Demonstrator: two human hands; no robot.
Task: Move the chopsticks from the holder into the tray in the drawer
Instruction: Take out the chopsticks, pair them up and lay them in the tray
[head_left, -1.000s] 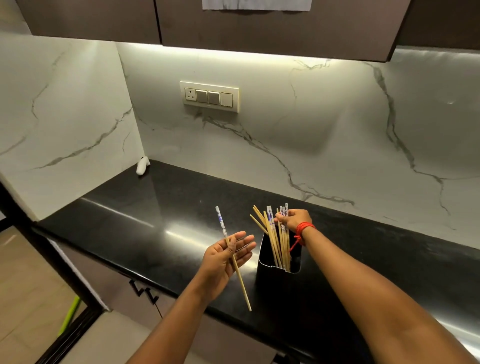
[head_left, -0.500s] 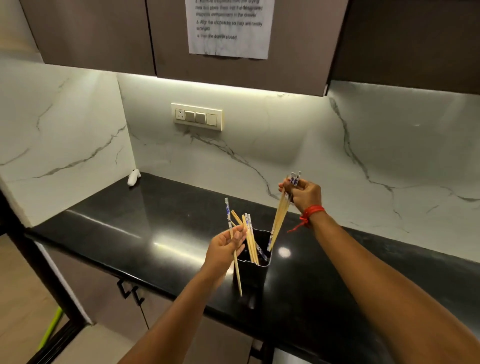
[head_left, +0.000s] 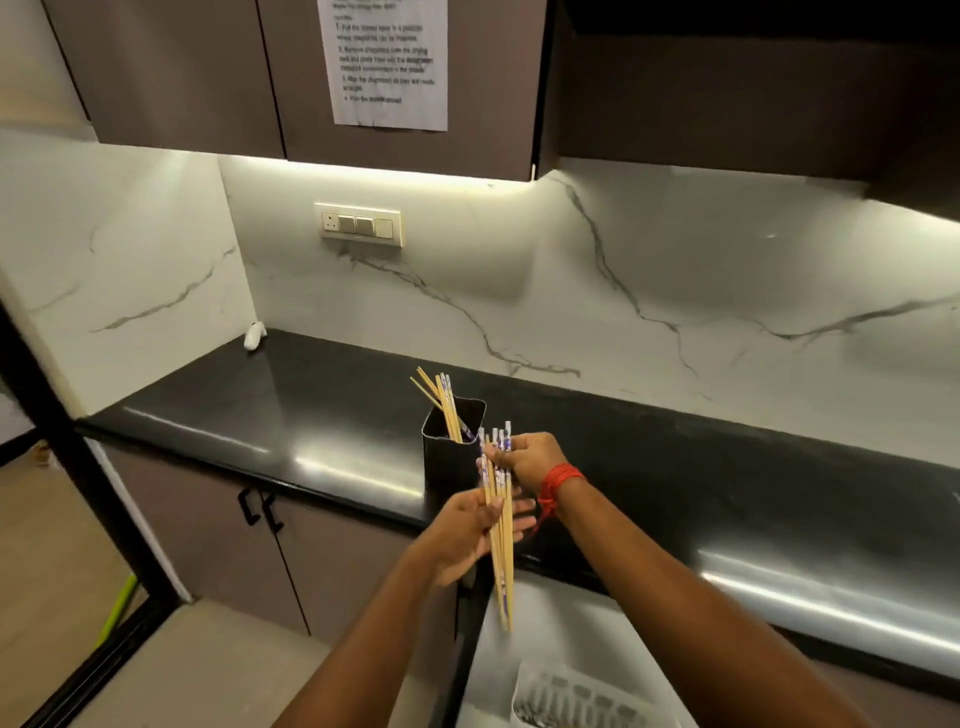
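A black holder (head_left: 451, 457) stands near the front edge of the black counter (head_left: 332, 410), with several wooden chopsticks (head_left: 439, 402) leaning out of it to the left. In front of the holder both hands meet on a bundle of chopsticks (head_left: 503, 561) with blue-patterned tops, held nearly upright. My right hand (head_left: 527, 460), with a red thread at the wrist, grips the bundle near its top. My left hand (head_left: 467, 530) cups it at the middle. Below, the open drawer (head_left: 540, 623) shows a white slotted tray (head_left: 566, 699) at the bottom edge.
A marble backsplash with a switch plate (head_left: 358, 224) rises behind the counter. A small white object (head_left: 253, 335) lies in the back left corner. Dark upper cabinets carry a printed sheet (head_left: 389, 62). Lower cabinet doors with black handles (head_left: 260, 512) are at the left.
My right hand lifted a bundle of chopsticks out of the holder and brought it down and forward to my left hand. The single chopstick in the left hand has joined the bundle.
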